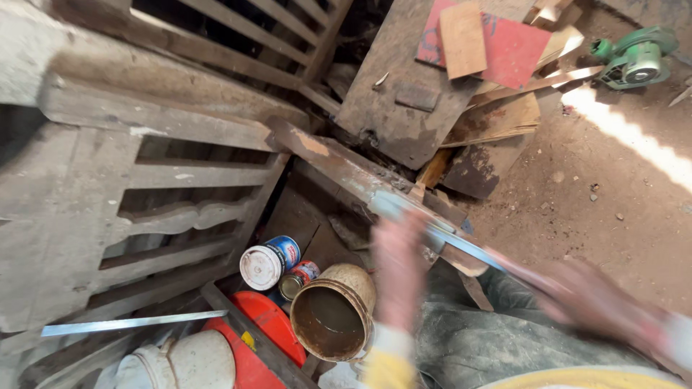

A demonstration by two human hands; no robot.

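Note:
Both my hands are blurred by motion. My left hand (398, 263) reaches up from the bottom centre and touches a long flat metal strip (432, 229), bluish-grey, that lies across a rusty wooden beam (339, 162). My right hand (584, 295) comes in from the lower right and seems to grip the strip's other end; the blur hides its fingers. My trousers (468, 346) fill the space between the hands.
A brown bucket (333, 311), a white-lidded paint can (267, 261) and a small tin (297, 277) stand lower left, beside a red container (263, 338). A second metal strip (130, 322) rests on slatted wooden frames (144, 187). Boards (461, 57) and a green power tool (634, 57) lie on the dirt floor.

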